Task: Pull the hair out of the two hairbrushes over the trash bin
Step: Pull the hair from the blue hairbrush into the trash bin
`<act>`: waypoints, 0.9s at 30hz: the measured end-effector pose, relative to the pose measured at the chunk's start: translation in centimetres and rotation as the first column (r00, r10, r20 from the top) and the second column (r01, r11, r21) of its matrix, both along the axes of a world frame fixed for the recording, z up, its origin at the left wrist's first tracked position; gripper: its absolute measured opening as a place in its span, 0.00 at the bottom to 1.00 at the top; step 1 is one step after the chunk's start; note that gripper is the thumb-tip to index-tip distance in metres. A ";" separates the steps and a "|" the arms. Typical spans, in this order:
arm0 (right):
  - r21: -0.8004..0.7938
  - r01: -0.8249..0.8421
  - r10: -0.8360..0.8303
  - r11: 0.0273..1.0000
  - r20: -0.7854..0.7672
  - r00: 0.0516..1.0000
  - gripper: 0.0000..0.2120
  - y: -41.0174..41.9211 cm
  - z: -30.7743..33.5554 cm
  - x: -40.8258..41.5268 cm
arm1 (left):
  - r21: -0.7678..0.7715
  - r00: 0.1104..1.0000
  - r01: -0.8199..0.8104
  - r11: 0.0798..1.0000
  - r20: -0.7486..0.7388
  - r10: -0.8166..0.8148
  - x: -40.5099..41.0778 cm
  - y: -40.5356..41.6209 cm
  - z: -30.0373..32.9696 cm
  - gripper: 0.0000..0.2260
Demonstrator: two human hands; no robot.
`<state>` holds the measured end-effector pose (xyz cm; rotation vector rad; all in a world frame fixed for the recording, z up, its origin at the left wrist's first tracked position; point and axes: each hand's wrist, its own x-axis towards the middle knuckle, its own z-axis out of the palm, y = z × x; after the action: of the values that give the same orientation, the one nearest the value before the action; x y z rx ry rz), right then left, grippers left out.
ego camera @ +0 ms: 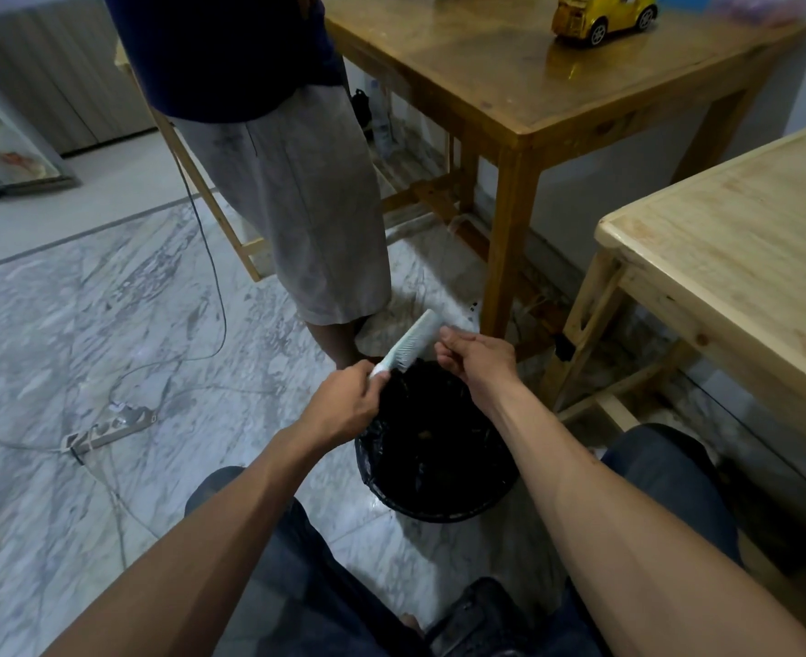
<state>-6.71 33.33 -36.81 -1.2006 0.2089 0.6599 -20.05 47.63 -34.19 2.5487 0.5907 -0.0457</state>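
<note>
My left hand (344,407) grips the handle of a white hairbrush (413,341), which slants up and to the right above the far rim of the black-lined trash bin (500,490). The bristles face right, toward my right hand (477,360). That hand hovers just beside the brush head with its fingertips pinched together; I cannot make out any hair between them. Only this one hairbrush is in view. The bin stands on the floor between my knees.
Another person (297,182) stands just behind the bin. A dark wooden table (534,87) with a yellow toy car (602,14) is behind on the right, and a pale wooden table (747,258) is close at right. A power strip (109,426) and cables lie on the marble floor at left.
</note>
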 end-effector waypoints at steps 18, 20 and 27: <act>-0.443 -0.088 0.279 0.892 0.387 0.879 0.21 0.5 -0.3 -0.2 | -0.504 0.979 -0.196 0.841 -0.055 0.195 -0.7 0.6 0.8 0.19; -0.422 -0.117 0.271 0.899 0.328 0.905 0.30 0.7 -0.3 -0.3 | -0.596 0.975 -0.202 0.777 -0.052 0.214 -0.8 0.6 1.2 0.18; -0.113 -0.442 0.454 0.890 0.116 0.884 0.22 -0.1 -0.4 -1.6 | -0.692 0.983 -0.129 0.710 0.004 0.183 -0.8 0.6 2.2 0.15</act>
<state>-8.33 33.26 -37.18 -1.3853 -0.1705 0.9734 -20.84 48.23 -31.98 1.7520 0.6152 -0.0938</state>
